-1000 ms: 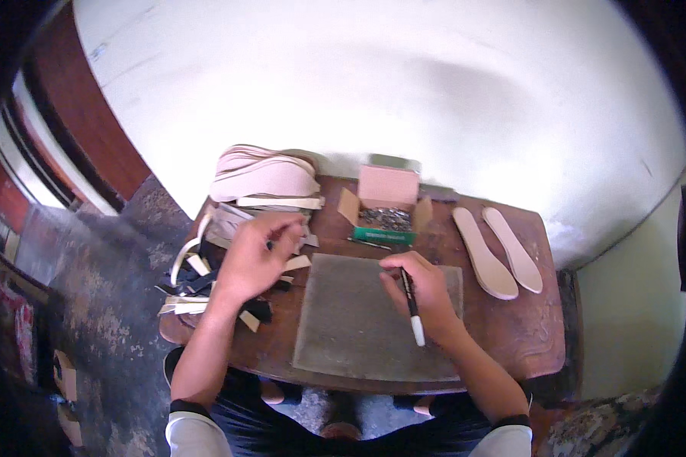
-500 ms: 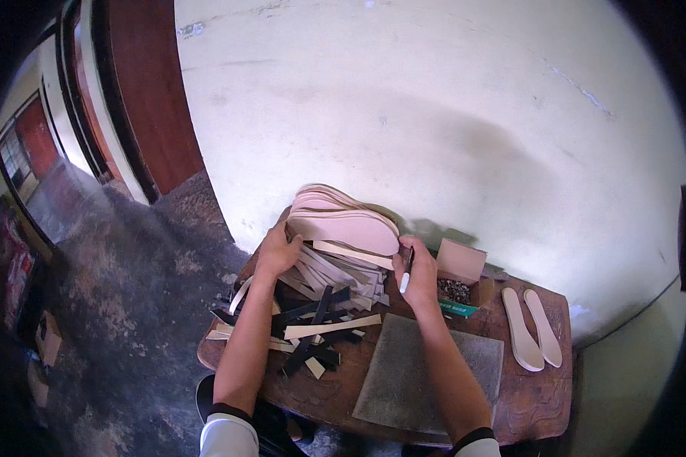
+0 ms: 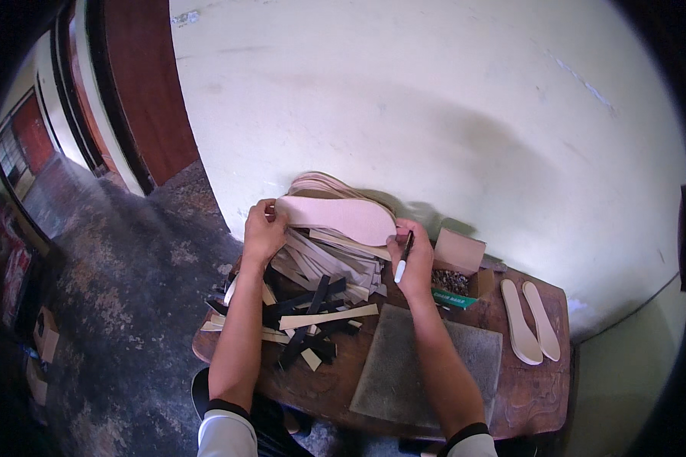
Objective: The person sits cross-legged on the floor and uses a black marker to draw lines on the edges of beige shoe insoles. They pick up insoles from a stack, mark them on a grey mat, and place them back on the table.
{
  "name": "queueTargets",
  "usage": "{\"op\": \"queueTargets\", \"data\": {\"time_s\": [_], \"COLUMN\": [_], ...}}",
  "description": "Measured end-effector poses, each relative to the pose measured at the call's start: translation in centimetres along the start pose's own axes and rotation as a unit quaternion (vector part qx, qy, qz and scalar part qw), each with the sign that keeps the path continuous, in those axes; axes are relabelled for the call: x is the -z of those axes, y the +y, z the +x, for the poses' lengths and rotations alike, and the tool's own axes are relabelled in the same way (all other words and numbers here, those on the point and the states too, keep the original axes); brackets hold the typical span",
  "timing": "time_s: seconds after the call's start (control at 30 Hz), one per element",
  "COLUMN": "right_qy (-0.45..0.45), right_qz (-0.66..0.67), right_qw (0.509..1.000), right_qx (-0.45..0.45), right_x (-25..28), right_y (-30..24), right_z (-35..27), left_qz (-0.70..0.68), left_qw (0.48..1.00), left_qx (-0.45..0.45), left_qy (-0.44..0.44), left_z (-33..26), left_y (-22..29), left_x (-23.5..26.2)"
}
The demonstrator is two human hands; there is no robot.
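Both hands grip one pale pink insole [image 3: 335,217], held flat over the stack of insoles [image 3: 324,185] at the desk's [image 3: 537,388] far left corner, against the wall [image 3: 434,99]. The left hand [image 3: 264,232] closes its fingers on the insole's left end; the right hand [image 3: 413,263] pinches the right end, with a black marker [image 3: 402,259] tucked between its fingers, white tip pointing down. Under the insole lies a heap of pale strips [image 3: 324,263], fanning toward the desk's left edge, mixed with black strips [image 3: 305,320] nearer the front. A grey mat [image 3: 427,365] lies flat at the front middle, under the right forearm. Just right of the right hand stands an open carton [image 3: 457,266] of small dark pieces, too small to tell. Two more insoles [image 3: 530,320] lie side by side near the right edge, well apart from the hands.
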State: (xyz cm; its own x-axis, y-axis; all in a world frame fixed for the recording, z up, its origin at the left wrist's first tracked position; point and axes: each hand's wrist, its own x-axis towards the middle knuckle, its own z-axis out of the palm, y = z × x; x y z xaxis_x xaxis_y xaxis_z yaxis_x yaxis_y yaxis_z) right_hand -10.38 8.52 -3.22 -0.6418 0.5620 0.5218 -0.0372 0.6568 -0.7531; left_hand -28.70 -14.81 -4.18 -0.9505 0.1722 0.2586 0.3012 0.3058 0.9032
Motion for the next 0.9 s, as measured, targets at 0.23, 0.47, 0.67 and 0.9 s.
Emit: {"op": "queueTargets", "data": {"time_s": [0.23,0.47,0.67,0.9], "right_qy": [0.021,-0.046,-0.130,-0.137], "right_qz": [0.143,0.163,0.098,0.024], "right_qw": [0.989,0.976,0.969,0.962], "right_qx": [-0.001,-0.137,-0.185,-0.233], "right_x": [5.4,18.7,25.2,26.1], "right_y": [-2.2,-2.8,0.7,0.5], "right_z": [0.2,-6.1,-12.7,-16.6], "left_qz": [-0.123,-0.089,0.040,0.079], "left_qw": [0.989,0.908,0.796,0.801], "left_qx": [0.024,0.021,-0.024,-0.318], "left_qy": [-0.076,-0.409,-0.603,-0.501], "left_z": [-2.2,-14.0,-23.1,-25.7], "left_y": [7.1,12.6,12.2,11.2], "left_x": [2.6,3.4,-0.6,-5.8]}}
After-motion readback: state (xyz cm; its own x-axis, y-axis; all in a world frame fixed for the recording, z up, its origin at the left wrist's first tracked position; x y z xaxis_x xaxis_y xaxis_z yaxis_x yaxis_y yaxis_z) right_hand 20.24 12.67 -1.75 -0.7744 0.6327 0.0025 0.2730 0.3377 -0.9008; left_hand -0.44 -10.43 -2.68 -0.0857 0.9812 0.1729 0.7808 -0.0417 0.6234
